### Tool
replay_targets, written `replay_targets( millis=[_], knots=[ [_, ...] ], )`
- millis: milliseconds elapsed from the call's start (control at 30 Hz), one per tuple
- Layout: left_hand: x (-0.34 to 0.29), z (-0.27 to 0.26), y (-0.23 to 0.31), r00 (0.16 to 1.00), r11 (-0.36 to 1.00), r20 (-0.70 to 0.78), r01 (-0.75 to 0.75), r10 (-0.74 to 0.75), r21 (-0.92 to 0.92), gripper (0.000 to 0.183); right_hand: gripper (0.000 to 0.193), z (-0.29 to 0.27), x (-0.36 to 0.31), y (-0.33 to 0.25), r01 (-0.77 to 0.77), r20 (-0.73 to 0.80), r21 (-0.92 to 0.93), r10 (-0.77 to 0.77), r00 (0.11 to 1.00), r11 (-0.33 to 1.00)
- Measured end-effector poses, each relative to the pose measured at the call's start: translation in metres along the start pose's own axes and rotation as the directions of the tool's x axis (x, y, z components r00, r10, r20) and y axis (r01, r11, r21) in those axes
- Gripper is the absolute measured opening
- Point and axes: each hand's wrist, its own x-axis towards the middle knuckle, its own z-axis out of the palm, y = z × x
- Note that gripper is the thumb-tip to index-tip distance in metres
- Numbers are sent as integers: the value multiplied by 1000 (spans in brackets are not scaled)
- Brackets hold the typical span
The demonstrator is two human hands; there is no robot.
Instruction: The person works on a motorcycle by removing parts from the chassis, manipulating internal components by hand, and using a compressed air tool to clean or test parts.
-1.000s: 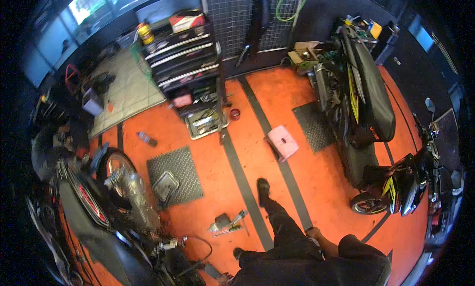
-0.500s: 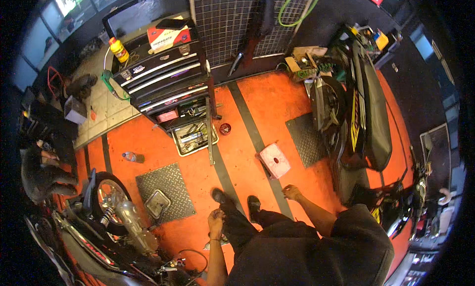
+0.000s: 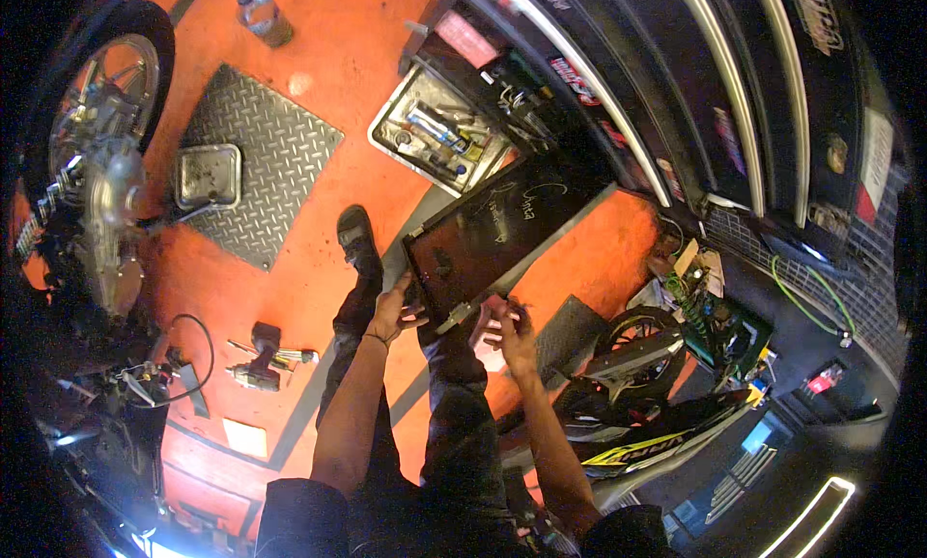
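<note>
A black cabinet door (image 3: 502, 239) with handwriting on it stands swung out from the tool chest (image 3: 666, 85). My left hand (image 3: 392, 314) is beside the door's near left corner, fingers stretched and apart. At the door's near right end is my right hand (image 3: 509, 331), its fingers loosely bent and spread, holding nothing that I can see. Whether either hand touches the door I cannot tell. Inside the chest's lower compartment lie dark tools (image 3: 521, 99). At its foot is a metal tray (image 3: 391, 124) holding several tools and a blue-banded part.
To the left are a motorcycle wheel (image 3: 145, 51), a diamond-plate floor panel (image 3: 280, 143) with a small metal pan (image 3: 210, 175), and a bottle (image 3: 263, 17). A cordless power tool (image 3: 263, 360) lies nearer. Another motorcycle (image 3: 637, 432) stands to the right, past a pink stool (image 3: 490, 350).
I have stepped up to the tool chest and my view has turned, so the door now shows its broad face. Both hands have come from my sides to the door's near end.
</note>
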Motion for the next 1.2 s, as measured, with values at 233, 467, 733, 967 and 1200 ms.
replay_targets(
  millis=[233, 467, 733, 967, 1200],
  knots=[
    [85, 29, -41, 993, 993, 29, -115, 115, -8, 29, 33, 20, 94, -75, -141, -140, 134, 160, 977, 981],
    [73, 35, 19, 925, 926, -136, -369, 356, -85, 26, 27, 31, 117, -85, -215, 103, 372, 190, 976, 903],
    [66, 45, 157, 864, 860, -150, -430, 480, 276, 27, 45, 67, 144, -173, -146, 112, 474, 105, 988, 869],
    [12, 120, 280, 864, 869, 137, -493, 485, 31, 42, 58, 56, 174, -196, -55, 264, 439, -71, 962, 897],
    [-10, 226, 303, 510, 607, 494, -794, 704, -45, 65, 47, 23, 191, -138, -105, 304, 249, 25, 952, 963]
  ],
)
